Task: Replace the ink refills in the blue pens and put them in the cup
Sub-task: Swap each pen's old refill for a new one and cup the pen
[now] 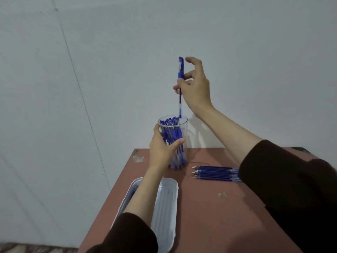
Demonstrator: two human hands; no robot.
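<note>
A blue pen [180,88] is hanging upright, its lower end just inside the cup's [182,125] rim, pinched by the right hand [194,86]. The left hand [161,149] is gripping the pen-filled cup below it. Refills [216,173] are lying under the right forearm.

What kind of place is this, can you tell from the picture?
Probably a plain room set up as a small work spot; home or office, I cannot tell. A reddish table stands against a bare white wall, holding a clear cup of blue pens, a row of refills and a white tray.
</note>
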